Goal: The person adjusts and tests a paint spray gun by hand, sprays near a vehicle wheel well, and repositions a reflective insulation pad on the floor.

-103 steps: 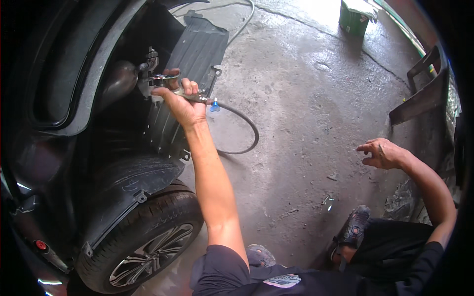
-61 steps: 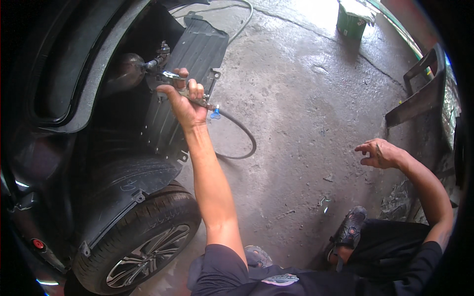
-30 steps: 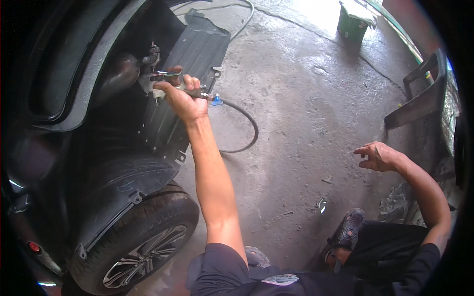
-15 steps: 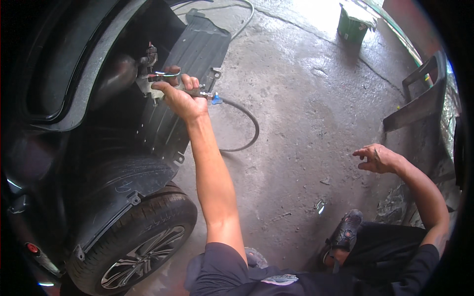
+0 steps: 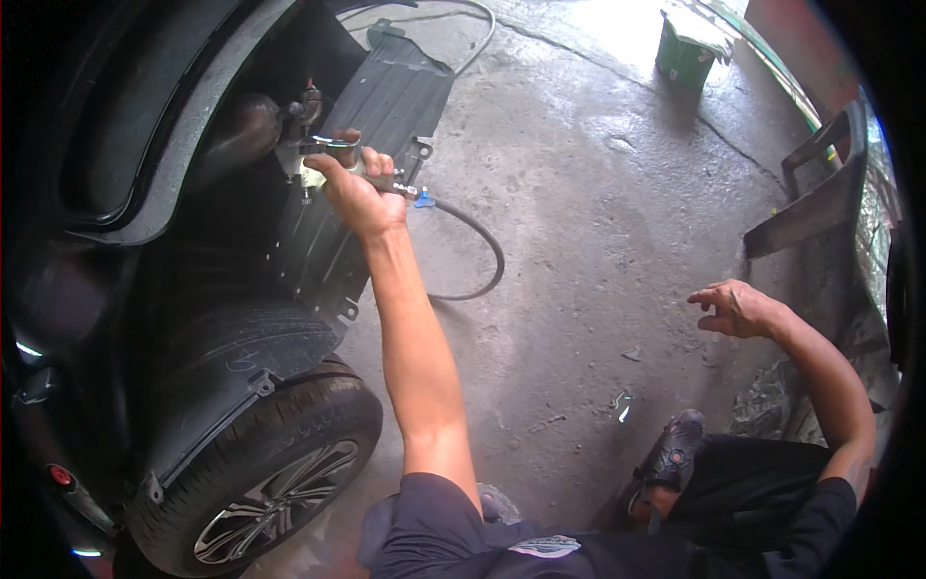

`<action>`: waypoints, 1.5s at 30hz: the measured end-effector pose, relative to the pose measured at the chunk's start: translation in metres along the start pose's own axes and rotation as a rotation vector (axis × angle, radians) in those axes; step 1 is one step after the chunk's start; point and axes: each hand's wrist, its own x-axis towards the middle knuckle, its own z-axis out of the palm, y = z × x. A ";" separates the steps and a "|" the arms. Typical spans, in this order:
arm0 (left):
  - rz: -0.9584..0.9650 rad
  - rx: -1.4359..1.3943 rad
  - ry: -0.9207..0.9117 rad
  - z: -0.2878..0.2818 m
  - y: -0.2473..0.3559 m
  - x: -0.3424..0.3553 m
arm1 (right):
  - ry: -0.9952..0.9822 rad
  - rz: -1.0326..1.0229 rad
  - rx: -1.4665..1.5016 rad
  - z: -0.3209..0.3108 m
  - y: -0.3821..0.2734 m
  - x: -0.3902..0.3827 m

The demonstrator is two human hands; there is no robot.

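My left hand (image 5: pixel 367 205) is wrapped round the handle of a metal spray gun (image 5: pixel 307 154), arm stretched out ahead. A rounded, shiny cup (image 5: pixel 253 125) sits on the gun's left side. From the handle's right end, past a small blue valve (image 5: pixel 423 199), a dark air hose (image 5: pixel 499 246) curves down to the floor. Behind and below the gun lies a long ribbed dark panel (image 5: pixel 386 82). To its left is a large black car bumper (image 5: pixel 164 174). Off to the right, my right hand (image 5: pixel 735 309) hangs in the air with bent, parted fingers and nothing in it.
A car wheel (image 5: pixel 280 502) stands at the lower left under a black liner (image 5: pixel 260 343). At the far right is a dark plastic chair (image 5: pixel 810 212). A green bucket (image 5: pixel 687 60) stands on the concrete floor (image 5: pixel 579 222) at the back.
The spray gun has turned and shifted slightly to the right in my left hand, its cup moving up and right. My right hand has hardly moved.
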 end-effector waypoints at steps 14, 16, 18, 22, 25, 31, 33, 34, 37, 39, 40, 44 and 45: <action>-0.039 0.072 0.059 0.011 0.005 -0.009 | 0.003 0.004 -0.017 -0.003 -0.009 -0.005; -0.037 0.067 0.038 0.011 0.007 -0.011 | -0.002 0.016 -0.010 -0.004 -0.011 -0.005; -0.065 0.043 0.042 0.013 0.008 -0.015 | -0.005 0.032 -0.004 -0.005 -0.012 -0.006; -0.086 0.023 0.029 0.014 0.015 -0.020 | 0.000 0.019 -0.022 -0.006 -0.013 -0.003; -0.130 0.019 -0.023 0.012 0.018 -0.023 | 0.007 0.015 -0.027 -0.008 -0.017 -0.005; -0.128 0.004 0.001 0.007 0.022 -0.028 | 0.012 0.014 -0.028 -0.014 -0.028 -0.003; -0.124 0.005 -0.024 0.006 0.024 -0.032 | 0.013 0.012 -0.030 -0.019 -0.037 -0.003; -0.123 0.008 -0.022 0.005 0.024 -0.035 | 0.023 0.012 -0.019 -0.022 -0.042 -0.003; -0.103 -0.035 0.015 0.007 0.023 -0.047 | 0.033 0.002 -0.001 -0.025 -0.049 -0.001; -0.116 -0.020 0.035 0.010 0.023 -0.051 | 0.034 -0.010 0.007 -0.026 -0.052 0.001; -0.132 -0.012 0.051 0.012 0.024 -0.053 | 0.033 -0.002 0.003 -0.029 -0.055 0.001; -0.116 0.030 0.061 0.020 0.017 -0.073 | 0.029 0.008 -0.015 -0.031 -0.058 0.005; -0.130 0.011 0.080 0.024 0.010 -0.080 | 0.029 0.008 -0.015 -0.033 -0.059 0.006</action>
